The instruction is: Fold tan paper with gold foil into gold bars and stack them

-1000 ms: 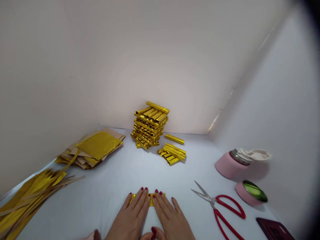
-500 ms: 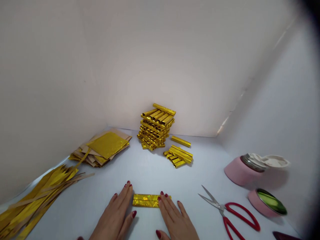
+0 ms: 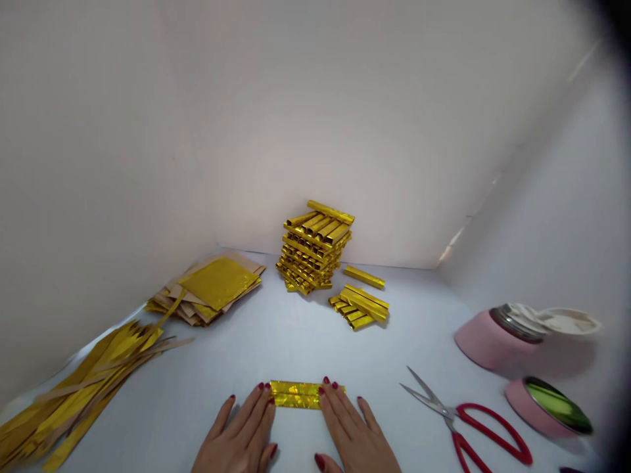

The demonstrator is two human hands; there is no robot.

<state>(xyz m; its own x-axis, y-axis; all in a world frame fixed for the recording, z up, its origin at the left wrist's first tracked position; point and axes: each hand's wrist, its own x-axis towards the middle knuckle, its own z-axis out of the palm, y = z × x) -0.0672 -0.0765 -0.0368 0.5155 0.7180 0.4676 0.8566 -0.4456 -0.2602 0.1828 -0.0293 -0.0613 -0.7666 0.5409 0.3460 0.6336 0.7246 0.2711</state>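
A folded strip of shiny gold paper (image 3: 296,395) lies flat on the white table in front of me, with a crease along its length. My left hand (image 3: 241,430) rests palm down with its fingertips on the strip's left end. Flat over the right end lie the fingers of my right hand (image 3: 352,430), covering part of it. Both hands are open, fingers stretched out, thumbs toward each other below the strip.
Behind stands a tall crisscross stack of gold paper tubes (image 3: 315,253), with a smaller pile (image 3: 362,305) and a single tube (image 3: 363,276) beside it. Gold paper squares (image 3: 219,282) and cut strips (image 3: 93,387) lie left. Red-handled scissors (image 3: 448,412), a pink flask (image 3: 493,341) and its lid (image 3: 537,414) are right.
My left hand has moved right, and its fingertips now touch the strip's left end. My right hand stays on the right end. The whole view has shifted slightly.
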